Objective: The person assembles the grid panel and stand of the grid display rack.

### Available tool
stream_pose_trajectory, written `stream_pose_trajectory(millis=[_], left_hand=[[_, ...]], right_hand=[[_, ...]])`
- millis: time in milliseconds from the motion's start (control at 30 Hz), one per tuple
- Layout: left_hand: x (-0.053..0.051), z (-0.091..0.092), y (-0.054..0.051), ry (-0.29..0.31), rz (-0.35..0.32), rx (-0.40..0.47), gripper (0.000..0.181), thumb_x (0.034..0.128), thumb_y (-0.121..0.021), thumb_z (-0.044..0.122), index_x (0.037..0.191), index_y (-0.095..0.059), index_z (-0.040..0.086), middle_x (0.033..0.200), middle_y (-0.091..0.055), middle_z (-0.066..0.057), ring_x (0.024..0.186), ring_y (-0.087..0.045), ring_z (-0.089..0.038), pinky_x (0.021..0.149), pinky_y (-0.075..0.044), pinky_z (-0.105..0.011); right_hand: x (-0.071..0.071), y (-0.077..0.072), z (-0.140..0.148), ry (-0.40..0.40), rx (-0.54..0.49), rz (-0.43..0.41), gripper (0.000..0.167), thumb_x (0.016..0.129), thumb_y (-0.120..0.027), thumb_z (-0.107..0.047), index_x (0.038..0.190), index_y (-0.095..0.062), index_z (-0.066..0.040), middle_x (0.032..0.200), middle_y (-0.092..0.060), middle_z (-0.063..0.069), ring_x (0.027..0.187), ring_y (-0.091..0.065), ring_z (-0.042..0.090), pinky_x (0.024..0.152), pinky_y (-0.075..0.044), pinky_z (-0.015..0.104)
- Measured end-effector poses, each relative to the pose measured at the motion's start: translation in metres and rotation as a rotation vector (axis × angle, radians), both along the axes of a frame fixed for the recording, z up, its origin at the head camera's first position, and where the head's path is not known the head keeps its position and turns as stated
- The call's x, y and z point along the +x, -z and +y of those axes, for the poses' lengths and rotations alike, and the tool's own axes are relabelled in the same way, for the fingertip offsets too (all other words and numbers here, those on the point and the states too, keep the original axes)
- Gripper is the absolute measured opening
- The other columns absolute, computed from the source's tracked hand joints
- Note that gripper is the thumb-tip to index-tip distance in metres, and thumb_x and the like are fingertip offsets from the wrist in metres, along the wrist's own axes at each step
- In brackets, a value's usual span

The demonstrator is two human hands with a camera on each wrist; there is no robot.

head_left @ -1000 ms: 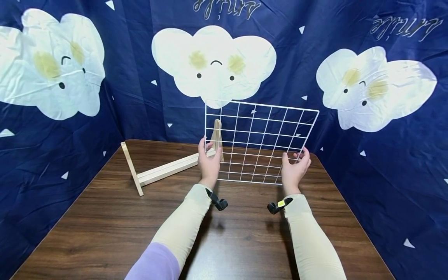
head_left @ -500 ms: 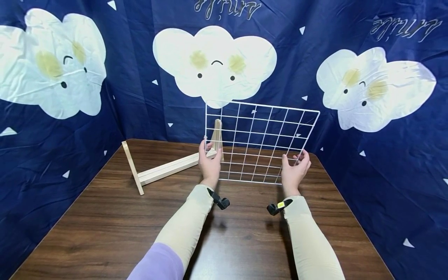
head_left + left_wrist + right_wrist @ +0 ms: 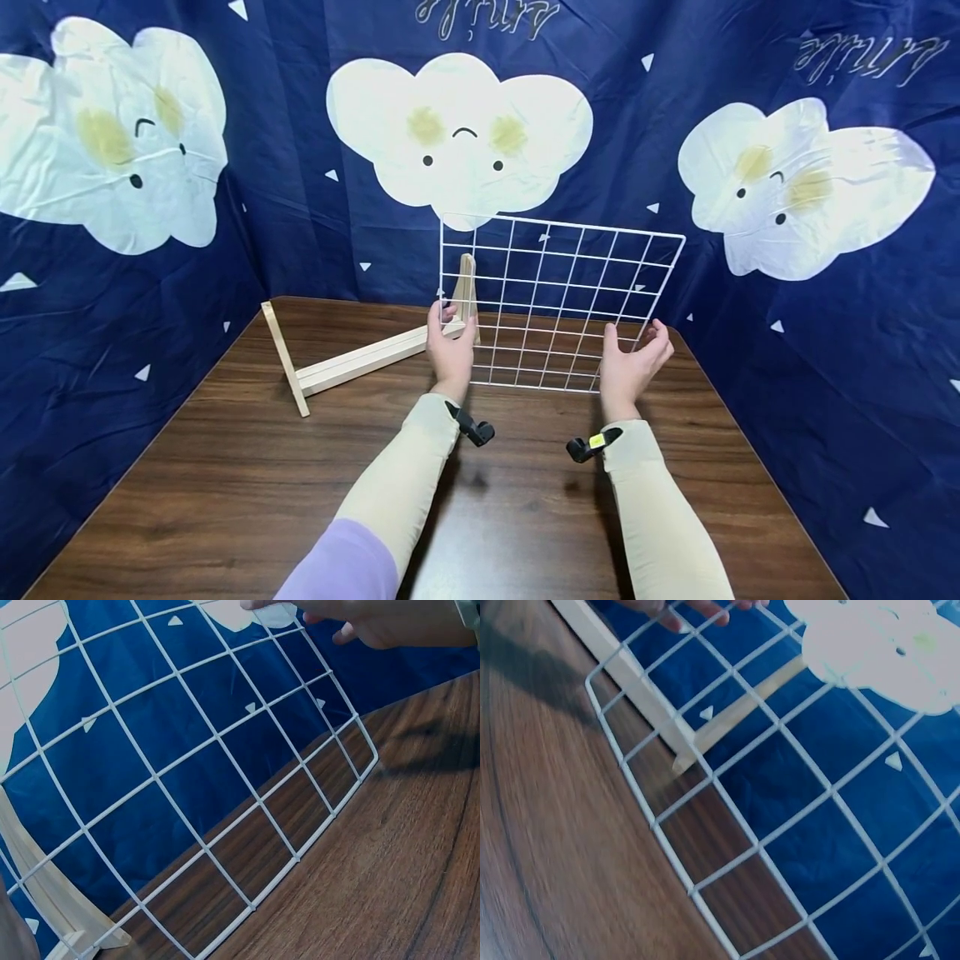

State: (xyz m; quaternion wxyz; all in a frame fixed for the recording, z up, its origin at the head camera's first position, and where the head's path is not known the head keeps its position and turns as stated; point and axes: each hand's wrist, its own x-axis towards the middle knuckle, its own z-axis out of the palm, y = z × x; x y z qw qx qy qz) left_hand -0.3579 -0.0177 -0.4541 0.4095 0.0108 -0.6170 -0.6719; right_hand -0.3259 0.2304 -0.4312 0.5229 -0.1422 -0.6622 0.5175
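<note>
"Where's the wire grid (image 3: 217, 736)?"

"Just past twelve o'clock on the table (image 3: 525, 533), upright, its bottom wire seemingly resting there."

"And the hands?"

"The right hand (image 3: 632, 367) is at the grid's three o'clock edge, thumb and fingers apart and loose, not clamped on the wire. The left hand (image 3: 452, 350) is at the nine o'clock edge; whether it truly grips, I can't tell."

"How would you steady it?"

"Support both sides evenly, thumbs in front, fingers behind, and let the bottom wire bear the weight. Thin wire like that could swivel if only one side is held."

"Anything in the way?"

"The wooden stand (image 3: 367, 362), stretching from ten to nearly twelve o'clock. Its far post shows through the grid, beyond the left hand, so a shove toward eleven might knock it. Whether they touch, I can't see."

"And around?"

"A blue curtain (image 3: 285, 192) with white clouds (image 3: 461, 100) at twelve. The black camera (image 3: 476, 430) on the left wrist might snag the wires."
</note>
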Motion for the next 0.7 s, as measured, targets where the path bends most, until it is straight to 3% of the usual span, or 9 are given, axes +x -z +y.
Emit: stream_pose_trajectory(millis=[233,467,700], left_hand=[[0.002,0.0,0.0,0.014,0.01,0.012,0.055,0.0823,-0.079,0.001,0.133,-0.058,0.002,0.117,-0.067,-0.021,0.113,-0.057,-0.036,0.104,-0.04,-0.052],[0.001,0.0,0.002,0.009,0.012,0.004,0.054,0.0821,-0.079,-0.001,0.132,-0.058,0.002,0.117,-0.067,-0.021,0.112,-0.056,-0.036,0.103,-0.04,-0.052],[0.0,-0.001,0.001,0.015,0.032,0.006,0.053,0.082,-0.079,-0.002,0.131,-0.058,0.002,0.117,-0.066,-0.024,0.113,-0.055,-0.044,0.102,-0.039,-0.058]], right_hand=[[0.004,-0.003,-0.017,0.0,0.017,0.013,0.068,0.079,-0.086,-0.02,0.135,-0.051,-0.001,0.127,-0.05,0.016,0.12,-0.048,0.026,0.106,-0.037,0.031],[0.007,-0.002,-0.038,-0.053,0.021,0.015,0.068,0.079,-0.086,-0.022,0.135,-0.052,-0.003,0.125,-0.05,0.016,0.118,-0.049,0.032,0.105,-0.038,0.042],[0.007,0.0,-0.059,-0.091,0.03,0.03,0.069,0.079,-0.085,-0.022,0.135,-0.052,-0.002,0.124,-0.051,0.016,0.115,-0.05,0.031,0.102,-0.038,0.036]])
